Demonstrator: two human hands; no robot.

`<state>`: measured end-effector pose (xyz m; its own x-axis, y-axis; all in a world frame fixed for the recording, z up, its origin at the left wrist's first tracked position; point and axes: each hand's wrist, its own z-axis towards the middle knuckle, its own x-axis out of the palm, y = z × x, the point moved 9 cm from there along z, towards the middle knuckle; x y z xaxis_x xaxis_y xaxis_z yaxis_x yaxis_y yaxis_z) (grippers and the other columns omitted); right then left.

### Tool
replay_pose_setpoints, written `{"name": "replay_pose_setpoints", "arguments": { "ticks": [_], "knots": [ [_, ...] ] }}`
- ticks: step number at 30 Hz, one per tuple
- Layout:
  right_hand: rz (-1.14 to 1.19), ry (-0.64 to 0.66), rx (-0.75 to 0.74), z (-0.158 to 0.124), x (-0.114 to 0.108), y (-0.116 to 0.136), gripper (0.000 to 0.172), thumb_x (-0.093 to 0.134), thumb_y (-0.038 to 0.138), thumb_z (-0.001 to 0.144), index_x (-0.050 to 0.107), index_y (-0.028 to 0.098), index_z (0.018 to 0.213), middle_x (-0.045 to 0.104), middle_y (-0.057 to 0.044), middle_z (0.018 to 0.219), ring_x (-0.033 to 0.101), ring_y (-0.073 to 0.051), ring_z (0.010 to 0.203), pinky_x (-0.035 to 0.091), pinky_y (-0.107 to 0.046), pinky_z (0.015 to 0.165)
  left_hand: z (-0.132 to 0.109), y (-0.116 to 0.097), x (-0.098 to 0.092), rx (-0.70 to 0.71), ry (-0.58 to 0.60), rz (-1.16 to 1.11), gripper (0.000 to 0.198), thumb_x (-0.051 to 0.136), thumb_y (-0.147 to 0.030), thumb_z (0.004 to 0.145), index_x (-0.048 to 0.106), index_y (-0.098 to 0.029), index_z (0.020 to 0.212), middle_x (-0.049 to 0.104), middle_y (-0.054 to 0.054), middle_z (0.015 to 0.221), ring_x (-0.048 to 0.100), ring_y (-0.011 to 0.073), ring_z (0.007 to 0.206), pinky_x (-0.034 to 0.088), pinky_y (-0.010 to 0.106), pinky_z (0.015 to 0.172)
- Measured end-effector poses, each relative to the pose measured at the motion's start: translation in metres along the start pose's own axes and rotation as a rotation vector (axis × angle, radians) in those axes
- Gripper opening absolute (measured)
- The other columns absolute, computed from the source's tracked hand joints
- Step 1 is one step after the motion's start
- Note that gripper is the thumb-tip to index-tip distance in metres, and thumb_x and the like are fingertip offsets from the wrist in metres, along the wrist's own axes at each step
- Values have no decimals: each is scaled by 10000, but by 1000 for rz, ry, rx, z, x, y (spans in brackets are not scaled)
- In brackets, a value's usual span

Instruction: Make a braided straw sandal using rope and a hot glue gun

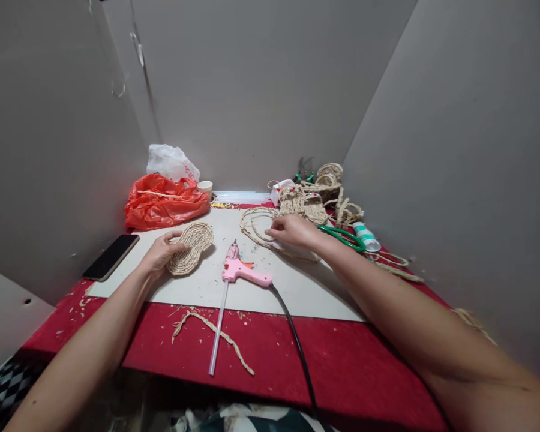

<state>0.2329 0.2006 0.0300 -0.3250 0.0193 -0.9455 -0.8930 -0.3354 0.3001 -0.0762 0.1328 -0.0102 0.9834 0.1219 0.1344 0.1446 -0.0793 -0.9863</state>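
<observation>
My left hand (162,252) grips a woven straw sole (192,247), coiled in a figure-eight-like oval, thumb on top and fingers at its left edge. My right hand (292,230) reaches over a loose coil of braided straw cord (251,231), its fingers closed together on a strand; the exact grip is partly hidden. Between my hands a pink glue gun (240,271) lies on the white board (175,292), its nozzle pointing away. A clear glue stick (219,336) sticks out of its back toward me.
Red bag (162,207), white plastic bag (168,161) and paper cup (205,188) stand back left. A phone (111,257) lies left. At back right are woven straw pieces (303,204), pliers (304,171) and green-handled scissors (344,237). A black cable (294,336) crosses the red cloth (342,354).
</observation>
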Motion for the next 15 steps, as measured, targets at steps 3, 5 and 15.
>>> {"name": "replay_pose_setpoints", "arguments": {
  "ticks": [3, 5, 15],
  "knots": [
    [60, -17, -15, 2, 4, 1, 277, 550, 394, 820, 684, 160, 757, 705, -75, 785, 588, -168, 673, 335, -249, 572, 0, -2, 1, 11, 14, 5, 567, 835, -110, 494, 588, -137, 1004, 743, 78, 755, 699, 204, 602, 553, 273, 558],
    [108, -33, -41, 0, 4, 7, 274, 547, 388, 822, 677, 163, 735, 698, -66, 759, 577, -159, 652, 338, -246, 571, -1, -4, 3, 23, 20, 3, 532, 837, -117, 492, 594, -135, 965, 739, 63, 734, 694, 189, 592, 546, 256, 554],
    [491, 1, -85, -13, -1, 39, 322, 510, 398, 813, 594, 153, 623, 620, -43, 582, 553, -137, 526, 397, -238, 491, -7, -14, 4, 52, 12, -68, 417, 840, -177, 487, 652, -129, 856, 737, 33, 757, 681, 149, 624, 549, 247, 617]
  ]
}}
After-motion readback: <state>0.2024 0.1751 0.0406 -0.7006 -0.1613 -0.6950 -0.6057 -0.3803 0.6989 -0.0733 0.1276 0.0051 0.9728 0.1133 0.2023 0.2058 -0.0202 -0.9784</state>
